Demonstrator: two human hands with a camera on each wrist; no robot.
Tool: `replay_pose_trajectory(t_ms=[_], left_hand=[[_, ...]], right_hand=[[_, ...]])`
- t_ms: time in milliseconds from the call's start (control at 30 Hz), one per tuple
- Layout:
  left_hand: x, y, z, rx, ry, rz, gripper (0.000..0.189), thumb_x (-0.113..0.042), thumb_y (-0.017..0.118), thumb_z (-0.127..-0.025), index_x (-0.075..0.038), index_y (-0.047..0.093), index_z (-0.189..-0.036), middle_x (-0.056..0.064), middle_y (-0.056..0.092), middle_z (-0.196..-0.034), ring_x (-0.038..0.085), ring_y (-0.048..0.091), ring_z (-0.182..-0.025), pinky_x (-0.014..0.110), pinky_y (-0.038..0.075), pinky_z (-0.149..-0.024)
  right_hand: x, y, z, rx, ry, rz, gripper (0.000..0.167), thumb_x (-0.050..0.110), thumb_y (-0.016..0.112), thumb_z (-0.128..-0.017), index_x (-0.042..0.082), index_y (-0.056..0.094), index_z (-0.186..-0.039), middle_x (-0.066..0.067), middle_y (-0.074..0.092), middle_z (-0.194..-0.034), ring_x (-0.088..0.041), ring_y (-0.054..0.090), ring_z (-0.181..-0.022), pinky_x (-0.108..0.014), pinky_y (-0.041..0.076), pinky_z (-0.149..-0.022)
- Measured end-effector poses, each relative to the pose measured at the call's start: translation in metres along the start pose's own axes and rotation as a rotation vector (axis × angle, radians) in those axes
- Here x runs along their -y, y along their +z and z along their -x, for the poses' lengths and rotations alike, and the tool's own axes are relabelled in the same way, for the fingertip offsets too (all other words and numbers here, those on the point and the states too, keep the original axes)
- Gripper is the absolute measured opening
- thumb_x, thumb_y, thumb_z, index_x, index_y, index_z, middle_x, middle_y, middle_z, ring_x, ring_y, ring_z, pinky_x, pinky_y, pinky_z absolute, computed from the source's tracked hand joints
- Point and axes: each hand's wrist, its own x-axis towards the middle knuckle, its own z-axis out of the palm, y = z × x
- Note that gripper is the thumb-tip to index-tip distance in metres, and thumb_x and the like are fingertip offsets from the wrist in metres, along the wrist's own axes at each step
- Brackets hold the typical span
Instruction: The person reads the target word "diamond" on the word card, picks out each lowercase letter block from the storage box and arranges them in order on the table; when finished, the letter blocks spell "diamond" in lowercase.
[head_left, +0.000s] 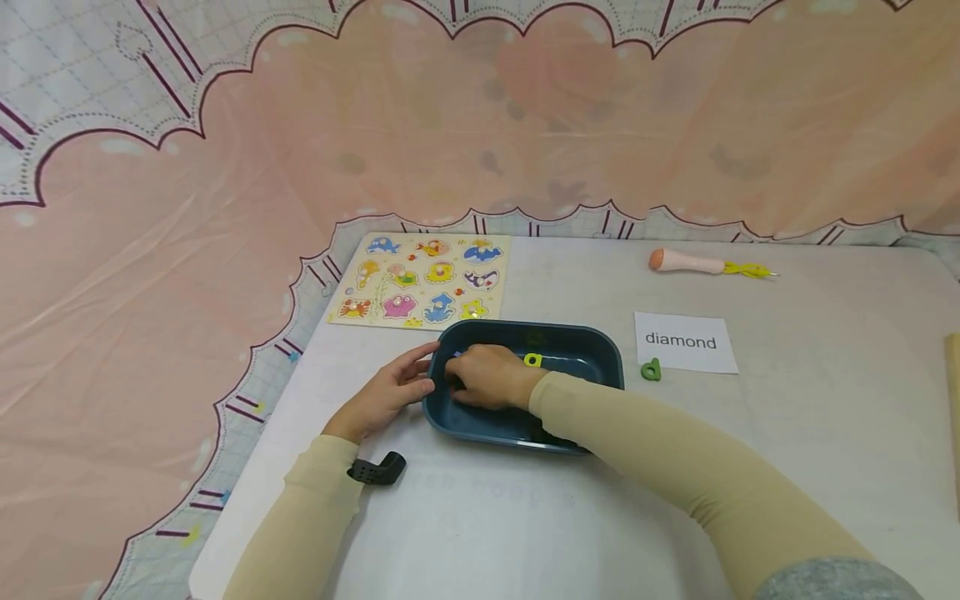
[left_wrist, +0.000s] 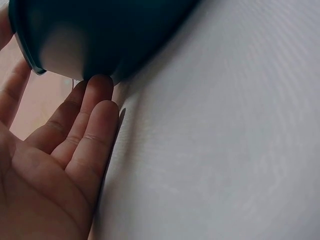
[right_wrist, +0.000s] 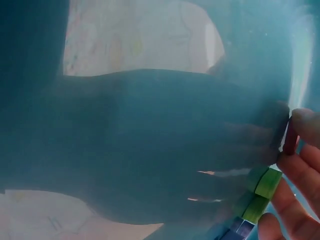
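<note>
A dark blue tray [head_left: 517, 435] stands on the white table. My left hand [head_left: 382, 393] is at its left end, fingertips by the rim and loosely extended; in the left wrist view the fingers [left_wrist: 95, 135] reach under the tray's overhanging side. My right hand [head_left: 491, 377] is down inside the tray at the left end. Its thumb and finger pinch a small dark red piece [right_wrist: 290, 137] in the right wrist view. Beside those fingers lie green pieces [right_wrist: 268, 183] and a blue piece [right_wrist: 244, 228]. A yellow letter piece [head_left: 532, 360] shows near the right wrist.
A white card [head_left: 686, 342] printed "diamond" lies right of the tray, with a green letter d [head_left: 651, 369] at its lower edge. Behind the tray is a sea-animal puzzle board [head_left: 420, 283]. A pink-handled tool with a yellow end [head_left: 693, 262] lies at the back right.
</note>
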Motion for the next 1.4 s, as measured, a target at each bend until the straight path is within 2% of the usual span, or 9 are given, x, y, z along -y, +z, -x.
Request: replay_pose_trajectory(t_ms=[267,433,567,767,900,1267,1400], left_hand=[[0.0,0.001,0.0,-0.002,0.0,0.004,0.066,-0.019,0.061,-0.102,-0.012,0.029,-0.159,0.028,0.039,-0.151,0.04,0.046,-0.133,0.051,0.039,-0.109],[0.001,0.0,0.0,-0.007,-0.014,-0.02,0.066,-0.025,0.062,-0.101,-0.016,0.03,-0.158,0.025,0.039,-0.153,0.038,0.047,-0.134,0.052,0.038,-0.109],[0.004,0.0,-0.002,-0.005,-0.006,-0.013,0.067,-0.024,0.062,-0.101,-0.014,0.029,-0.158,0.026,0.039,-0.152,0.039,0.047,-0.133,0.051,0.039,-0.108],[0.004,0.0,-0.001,-0.02,-0.004,-0.003,0.067,-0.02,0.061,-0.102,-0.01,0.028,-0.158,0.03,0.038,-0.151,0.042,0.046,-0.133,0.053,0.039,-0.108],[0.003,0.002,-0.001,-0.027,-0.008,-0.01,0.066,-0.021,0.061,-0.102,-0.011,0.028,-0.158,0.029,0.038,-0.151,0.042,0.045,-0.133,0.054,0.038,-0.108],[0.0,0.004,0.0,-0.047,-0.041,-0.021,0.067,-0.023,0.063,-0.101,-0.016,0.03,-0.158,0.028,0.036,-0.153,0.043,0.041,-0.136,0.056,0.035,-0.11],[-0.001,0.004,0.001,-0.051,-0.039,-0.023,0.067,-0.024,0.062,-0.101,-0.016,0.03,-0.158,0.028,0.035,-0.153,0.044,0.04,-0.137,0.057,0.034,-0.11]], right_hand=[[-0.002,-0.008,0.004,0.039,-0.002,-0.006,0.025,0.028,0.067,-0.098,0.015,0.072,-0.118,0.002,0.072,-0.102,-0.014,0.062,-0.094,-0.036,0.051,-0.096],[-0.005,-0.02,0.012,0.026,-0.001,-0.031,0.029,0.027,0.067,-0.097,0.015,0.071,-0.123,0.001,0.072,-0.112,-0.016,0.063,-0.104,-0.037,0.047,-0.102],[-0.009,-0.028,0.023,0.017,0.016,-0.043,0.03,0.027,0.067,-0.097,0.015,0.07,-0.125,0.0,0.071,-0.118,-0.017,0.063,-0.108,-0.037,0.046,-0.104],[-0.013,-0.042,0.041,-0.035,0.01,-0.078,0.029,0.026,0.068,-0.097,0.013,0.07,-0.123,-0.001,0.07,-0.12,-0.015,0.062,-0.102,-0.035,0.047,-0.102],[-0.016,-0.051,0.053,-0.073,-0.01,-0.09,0.028,0.024,0.069,-0.096,0.01,0.07,-0.121,-0.002,0.07,-0.115,-0.018,0.062,-0.099,-0.037,0.049,-0.099],[-0.025,-0.064,0.08,-0.129,-0.044,-0.145,0.027,0.019,0.069,-0.096,0.006,0.071,-0.119,-0.003,0.07,-0.11,-0.02,0.063,-0.103,-0.038,0.048,-0.1],[-0.029,-0.065,0.089,-0.167,-0.023,-0.149,0.028,0.019,0.07,-0.095,0.006,0.072,-0.119,-0.003,0.069,-0.113,-0.019,0.062,-0.106,-0.038,0.048,-0.101]])
